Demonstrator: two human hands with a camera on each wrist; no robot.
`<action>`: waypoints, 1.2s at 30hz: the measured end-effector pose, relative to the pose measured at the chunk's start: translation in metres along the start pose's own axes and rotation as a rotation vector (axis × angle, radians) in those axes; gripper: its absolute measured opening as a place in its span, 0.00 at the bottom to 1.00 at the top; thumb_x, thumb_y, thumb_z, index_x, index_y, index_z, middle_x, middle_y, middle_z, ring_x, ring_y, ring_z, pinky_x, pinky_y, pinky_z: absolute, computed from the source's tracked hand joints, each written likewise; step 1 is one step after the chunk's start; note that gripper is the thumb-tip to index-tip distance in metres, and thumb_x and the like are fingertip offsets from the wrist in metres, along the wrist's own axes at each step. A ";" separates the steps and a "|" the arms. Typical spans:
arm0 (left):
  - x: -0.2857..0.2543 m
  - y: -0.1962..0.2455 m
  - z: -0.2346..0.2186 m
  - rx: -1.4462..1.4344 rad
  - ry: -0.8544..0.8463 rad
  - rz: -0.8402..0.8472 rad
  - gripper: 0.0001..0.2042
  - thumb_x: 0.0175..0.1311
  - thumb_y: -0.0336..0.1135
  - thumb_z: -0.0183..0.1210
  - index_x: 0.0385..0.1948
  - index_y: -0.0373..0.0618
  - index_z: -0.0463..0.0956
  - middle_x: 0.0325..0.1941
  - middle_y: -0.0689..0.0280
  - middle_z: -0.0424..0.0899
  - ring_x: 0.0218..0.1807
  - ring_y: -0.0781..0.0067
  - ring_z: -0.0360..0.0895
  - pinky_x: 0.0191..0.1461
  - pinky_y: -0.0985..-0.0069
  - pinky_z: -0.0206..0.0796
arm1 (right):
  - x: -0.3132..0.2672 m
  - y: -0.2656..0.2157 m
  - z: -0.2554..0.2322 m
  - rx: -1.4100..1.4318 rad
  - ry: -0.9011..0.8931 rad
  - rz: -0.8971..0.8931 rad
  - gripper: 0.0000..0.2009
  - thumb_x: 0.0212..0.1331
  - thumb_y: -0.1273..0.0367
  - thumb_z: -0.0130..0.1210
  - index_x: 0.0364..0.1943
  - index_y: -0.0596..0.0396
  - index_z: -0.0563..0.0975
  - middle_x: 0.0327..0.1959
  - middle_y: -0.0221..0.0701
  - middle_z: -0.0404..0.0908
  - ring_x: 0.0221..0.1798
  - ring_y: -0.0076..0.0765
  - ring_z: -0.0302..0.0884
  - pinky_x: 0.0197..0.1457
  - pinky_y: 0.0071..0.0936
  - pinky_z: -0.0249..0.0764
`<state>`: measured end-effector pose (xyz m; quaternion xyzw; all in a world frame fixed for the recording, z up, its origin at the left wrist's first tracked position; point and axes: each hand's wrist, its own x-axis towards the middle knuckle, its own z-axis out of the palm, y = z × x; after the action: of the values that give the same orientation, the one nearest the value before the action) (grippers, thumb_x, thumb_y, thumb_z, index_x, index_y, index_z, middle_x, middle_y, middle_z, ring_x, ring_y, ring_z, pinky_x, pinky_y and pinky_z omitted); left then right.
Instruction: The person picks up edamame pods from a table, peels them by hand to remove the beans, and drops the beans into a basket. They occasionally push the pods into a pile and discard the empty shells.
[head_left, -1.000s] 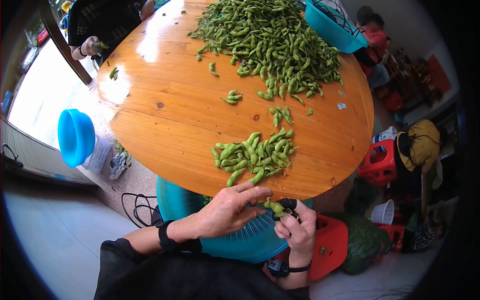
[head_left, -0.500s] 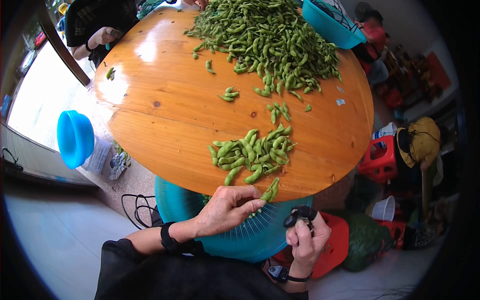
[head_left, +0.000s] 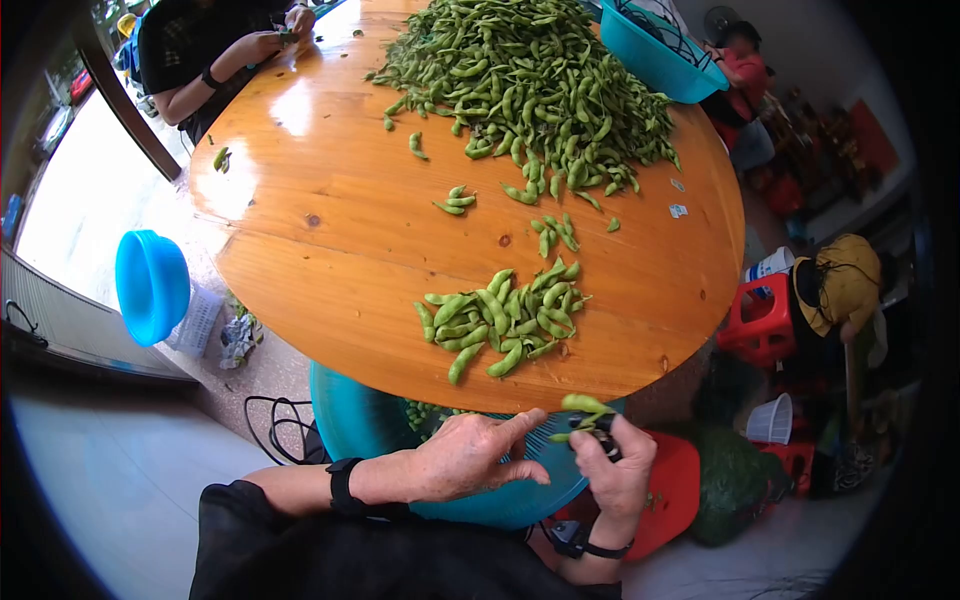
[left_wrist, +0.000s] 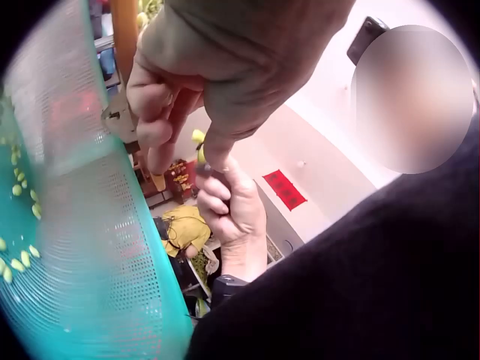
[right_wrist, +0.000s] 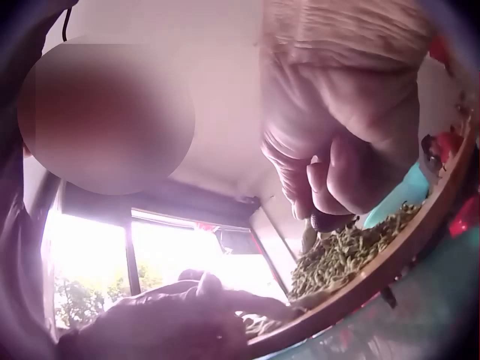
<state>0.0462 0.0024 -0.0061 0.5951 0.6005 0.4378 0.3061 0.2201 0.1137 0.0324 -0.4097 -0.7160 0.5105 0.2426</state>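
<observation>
My right hand (head_left: 622,470) pinches green soybean pods (head_left: 583,403) between its thumb and fingers, some of which have black covers. To its left, my left hand (head_left: 478,460) has its index finger and thumb stretched toward the pods, with nothing in its grasp. Both hands are over the teal basin (head_left: 340,400), just off the table's near edge. Shelled beans (left_wrist: 24,259) lie in that basin in the left wrist view. A small pile of pods (head_left: 505,318) rests on the wooden table (head_left: 330,260) in front of my hands.
A large heap of pods (head_left: 540,90) covers the far part of the table, beside a turquoise tub (head_left: 655,60). Another person's hands (head_left: 262,45) work at the far left edge. Blue basins (head_left: 150,285) stand at left, red stools (head_left: 757,322) at right.
My left hand, which held a pod half a second ago, is now without one. Pods are now in my right hand, which was without one then. The other person's hands have come together.
</observation>
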 end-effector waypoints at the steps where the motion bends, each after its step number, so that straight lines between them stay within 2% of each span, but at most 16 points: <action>1: -0.004 0.000 0.001 0.105 -0.038 -0.041 0.19 0.62 0.40 0.66 0.50 0.39 0.76 0.26 0.56 0.84 0.27 0.56 0.83 0.27 0.64 0.73 | -0.001 0.005 -0.013 0.007 0.088 0.013 0.09 0.60 0.73 0.60 0.43 0.61 0.82 0.22 0.18 0.74 0.20 0.09 0.65 0.21 0.13 0.60; 3: -0.005 0.002 -0.013 0.215 0.028 0.024 0.19 0.60 0.38 0.67 0.50 0.40 0.75 0.25 0.59 0.83 0.25 0.57 0.82 0.26 0.65 0.73 | -0.002 0.019 -0.044 -0.173 0.362 0.062 0.07 0.61 0.72 0.60 0.32 0.63 0.79 0.19 0.24 0.73 0.18 0.16 0.62 0.21 0.21 0.61; 5: 0.000 0.002 -0.023 0.322 0.088 0.089 0.19 0.59 0.36 0.68 0.49 0.40 0.74 0.23 0.61 0.82 0.23 0.59 0.81 0.24 0.66 0.72 | -0.001 0.033 -0.075 -0.788 0.517 -0.160 0.13 0.62 0.70 0.61 0.26 0.66 0.72 0.17 0.34 0.70 0.19 0.27 0.61 0.24 0.30 0.63; 6: 0.005 -0.001 -0.026 0.357 0.195 0.132 0.17 0.60 0.36 0.67 0.48 0.41 0.74 0.23 0.62 0.81 0.23 0.60 0.81 0.24 0.66 0.71 | -0.002 0.034 -0.079 -0.750 0.575 -0.096 0.16 0.63 0.68 0.61 0.27 0.68 0.70 0.17 0.42 0.68 0.21 0.35 0.59 0.27 0.37 0.63; 7: 0.010 -0.003 -0.029 0.392 0.303 0.175 0.15 0.60 0.35 0.66 0.46 0.41 0.74 0.22 0.62 0.80 0.23 0.61 0.81 0.23 0.66 0.71 | -0.003 0.034 -0.082 -0.725 0.571 -0.105 0.15 0.65 0.68 0.59 0.28 0.67 0.71 0.16 0.37 0.69 0.20 0.29 0.60 0.25 0.33 0.62; 9: 0.018 -0.006 -0.030 0.416 0.305 0.115 0.14 0.60 0.35 0.65 0.44 0.41 0.74 0.26 0.62 0.80 0.25 0.60 0.81 0.23 0.66 0.71 | -0.006 0.032 -0.080 -0.635 0.537 -0.023 0.09 0.64 0.71 0.57 0.34 0.67 0.76 0.22 0.45 0.77 0.23 0.43 0.75 0.29 0.37 0.70; 11: 0.024 -0.009 -0.028 0.556 0.271 -0.031 0.14 0.60 0.34 0.65 0.44 0.41 0.74 0.29 0.62 0.79 0.26 0.60 0.81 0.23 0.66 0.71 | -0.004 0.034 -0.067 -0.537 0.437 0.021 0.07 0.63 0.73 0.54 0.36 0.66 0.78 0.23 0.43 0.78 0.24 0.39 0.75 0.29 0.34 0.71; 15: 0.024 -0.012 -0.025 0.634 0.203 -0.105 0.12 0.59 0.34 0.65 0.42 0.43 0.75 0.31 0.62 0.78 0.26 0.60 0.80 0.25 0.66 0.72 | 0.005 0.020 -0.031 -0.250 0.180 -0.031 0.07 0.61 0.75 0.52 0.39 0.65 0.79 0.25 0.35 0.78 0.23 0.28 0.74 0.27 0.27 0.69; 18: 0.022 -0.005 -0.029 0.479 0.265 -0.020 0.09 0.59 0.32 0.65 0.39 0.45 0.77 0.32 0.62 0.78 0.27 0.60 0.80 0.29 0.67 0.74 | 0.008 0.001 -0.003 0.010 -0.072 0.040 0.12 0.62 0.76 0.52 0.48 0.63 0.81 0.26 0.28 0.76 0.21 0.17 0.70 0.24 0.18 0.65; 20: 0.019 -0.001 -0.032 0.160 0.295 0.074 0.07 0.60 0.28 0.65 0.37 0.44 0.79 0.33 0.62 0.81 0.30 0.63 0.82 0.34 0.72 0.75 | 0.009 -0.007 0.015 0.184 -0.156 0.072 0.12 0.65 0.77 0.51 0.49 0.65 0.80 0.26 0.26 0.74 0.22 0.15 0.69 0.24 0.17 0.64; 22: 0.015 0.004 -0.036 -0.022 0.200 -0.010 0.06 0.60 0.27 0.65 0.37 0.42 0.79 0.33 0.62 0.82 0.32 0.66 0.83 0.36 0.74 0.75 | 0.009 -0.011 0.026 0.321 -0.235 0.084 0.12 0.66 0.77 0.49 0.50 0.67 0.78 0.27 0.26 0.73 0.22 0.14 0.66 0.23 0.16 0.62; 23: 0.014 0.005 -0.037 -0.201 0.104 -0.092 0.06 0.61 0.26 0.65 0.38 0.41 0.79 0.33 0.62 0.84 0.33 0.69 0.83 0.37 0.76 0.74 | 0.009 -0.013 0.029 0.319 -0.236 0.084 0.12 0.66 0.77 0.49 0.50 0.67 0.78 0.27 0.26 0.73 0.22 0.14 0.66 0.23 0.16 0.62; 26: 0.009 -0.001 -0.032 -0.431 0.113 -0.261 0.06 0.62 0.28 0.65 0.37 0.39 0.78 0.29 0.60 0.83 0.31 0.68 0.83 0.32 0.74 0.73 | 0.010 -0.017 0.033 0.392 -0.269 0.087 0.12 0.67 0.77 0.50 0.51 0.69 0.78 0.27 0.26 0.72 0.21 0.14 0.66 0.23 0.16 0.61; 33: 0.007 0.003 -0.034 -0.189 0.219 -0.075 0.07 0.63 0.29 0.65 0.35 0.36 0.78 0.28 0.64 0.83 0.31 0.80 0.82 0.33 0.79 0.73 | 0.008 -0.013 0.036 0.308 -0.264 0.002 0.11 0.66 0.77 0.50 0.48 0.69 0.78 0.26 0.26 0.71 0.21 0.15 0.65 0.22 0.16 0.61; 35: 0.003 -0.007 -0.028 -0.518 0.089 -0.210 0.05 0.67 0.29 0.62 0.38 0.38 0.78 0.29 0.67 0.81 0.28 0.80 0.78 0.29 0.84 0.69 | 0.009 -0.009 0.035 0.244 -0.257 -0.045 0.11 0.66 0.77 0.50 0.48 0.69 0.78 0.25 0.26 0.71 0.21 0.15 0.65 0.22 0.16 0.61; 36: 0.003 -0.010 -0.028 -0.517 0.088 -0.210 0.05 0.67 0.29 0.62 0.38 0.38 0.78 0.29 0.67 0.81 0.28 0.80 0.78 0.29 0.84 0.69 | 0.008 -0.008 0.033 0.383 -0.286 -0.025 0.11 0.67 0.77 0.50 0.49 0.68 0.78 0.25 0.26 0.71 0.21 0.15 0.65 0.22 0.16 0.60</action>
<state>0.0169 0.0014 -0.0023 0.4121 0.5399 0.5676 0.4653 0.1874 0.1018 0.0269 -0.2708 -0.6381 0.6868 0.2186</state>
